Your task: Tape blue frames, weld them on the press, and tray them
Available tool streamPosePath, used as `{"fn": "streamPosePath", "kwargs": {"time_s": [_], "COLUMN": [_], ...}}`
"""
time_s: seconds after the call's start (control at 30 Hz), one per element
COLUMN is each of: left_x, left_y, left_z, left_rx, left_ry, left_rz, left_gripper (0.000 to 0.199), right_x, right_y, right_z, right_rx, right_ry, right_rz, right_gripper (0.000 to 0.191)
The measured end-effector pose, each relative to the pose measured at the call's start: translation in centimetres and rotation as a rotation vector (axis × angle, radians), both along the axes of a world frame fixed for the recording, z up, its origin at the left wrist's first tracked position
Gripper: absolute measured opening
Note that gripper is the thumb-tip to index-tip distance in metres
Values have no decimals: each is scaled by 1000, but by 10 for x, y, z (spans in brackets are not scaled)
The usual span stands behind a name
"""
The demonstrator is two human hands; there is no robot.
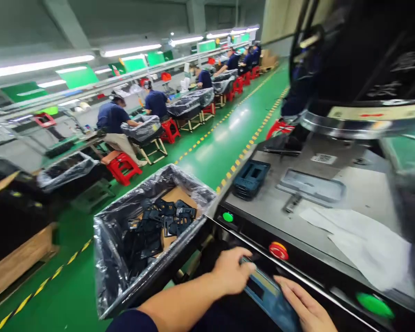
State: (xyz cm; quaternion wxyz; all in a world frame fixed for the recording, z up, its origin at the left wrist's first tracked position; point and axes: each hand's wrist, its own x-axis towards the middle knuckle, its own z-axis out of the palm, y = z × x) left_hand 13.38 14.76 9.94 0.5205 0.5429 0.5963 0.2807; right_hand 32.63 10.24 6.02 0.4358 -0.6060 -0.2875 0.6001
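Between my two hands, just in front of the machine's front edge, is a dark blue-grey flat plastic casing (270,299) with a rectangular opening and a yellowish strip along it. My left hand (232,271) grips its far left end, thumb and fingers closed around the edge. At the other end, the fingers of my right hand (306,306) close on the casing's right side. A stack of similar dark casings (251,179) stands on the machine's metal table (280,216). Beside it lies a grey tray-shaped fixture (313,186).
Left of the machine stands a plastic-lined bin (115,258) with many dark parts inside. The front panel carries green buttons (228,216) and a red emergency stop (278,251). White paper (363,244) lies on the table under a black machine head (373,60). People (112,115) sit along a bench beyond.
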Motion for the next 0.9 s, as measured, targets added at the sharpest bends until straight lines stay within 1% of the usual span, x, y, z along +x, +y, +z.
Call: {"fn": "streamPosePath", "kwargs": {"time_s": [0.1, 0.17, 0.23, 0.4, 0.57, 0.73, 0.9], "left_x": [-3, -8, -13, -19, -19, -20, -21], "left_y": [-2, -3, -2, -6, -7, -6, -5], "left_z": [0, 2, 4, 13, 16, 13, 12], "left_rx": [-76, -115, -171, -295, -293, -300, -298], "left_ry": [-141, -220, -272, -441, -448, -478, -491], "left_rz": [28, 48, 48, 173, 192, 174, 164], "left_gripper": [42, 47, 53, 63, 62, 59, 57], "right_x": [-7, -8, -6, -4, -4, -2, 0], "right_y": [-4, -3, -2, -4, -5, -4, -5], "right_z": [20, 26, 27, 24, 25, 26, 23], "right_rx": [8, -26, -27, 4, 22, 28, 41], "right_ry": [120, 231, 322, 411, 421, 423, 413], "right_rz": [-85, -137, -175, -180, -159, -155, -133], "right_gripper": [48, 47, 45, 41, 40, 41, 41]}}
